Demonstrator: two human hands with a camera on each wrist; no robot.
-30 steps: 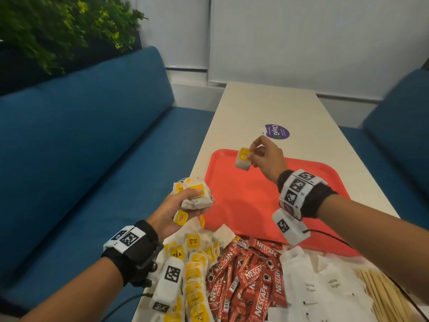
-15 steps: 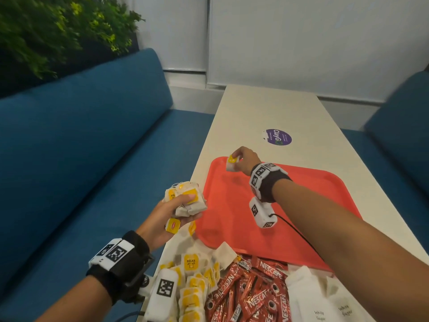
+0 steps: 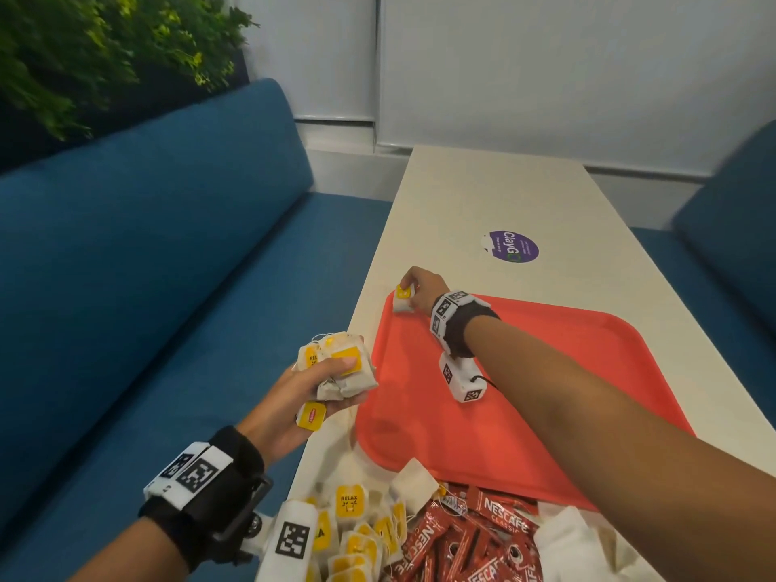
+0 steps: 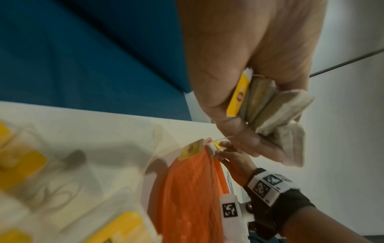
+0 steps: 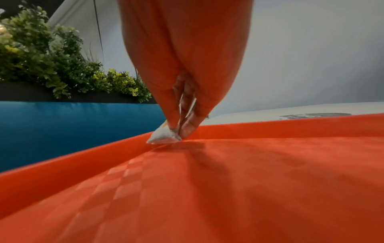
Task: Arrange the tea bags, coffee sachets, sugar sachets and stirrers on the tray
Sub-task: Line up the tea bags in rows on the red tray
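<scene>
An orange-red tray (image 3: 546,384) lies on the cream table. My right hand (image 3: 413,294) pinches a single tea bag (image 3: 402,299) with a yellow tag at the tray's far left corner; in the right wrist view the tea bag (image 5: 164,136) touches the tray (image 5: 228,189) floor by the rim. My left hand (image 3: 310,388) grips a bunch of tea bags (image 3: 336,367) just left of the tray's left edge, with one yellow tag (image 3: 311,415) dangling; the left wrist view shows the bunch of tea bags (image 4: 276,111) clasped between fingers and thumb.
At the table's near end lie a pile of loose tea bags (image 3: 357,535), red Nescafe coffee sachets (image 3: 466,539) and white sugar sachets (image 3: 575,548). A purple sticker (image 3: 513,246) marks the table beyond the tray. Blue sofas (image 3: 147,287) flank the table; a plant (image 3: 84,56) stands far left.
My right hand has moved left and down from above the tray's middle to its far left corner, carrying the tea bag to the tray floor. The left hand kept its bunch.
</scene>
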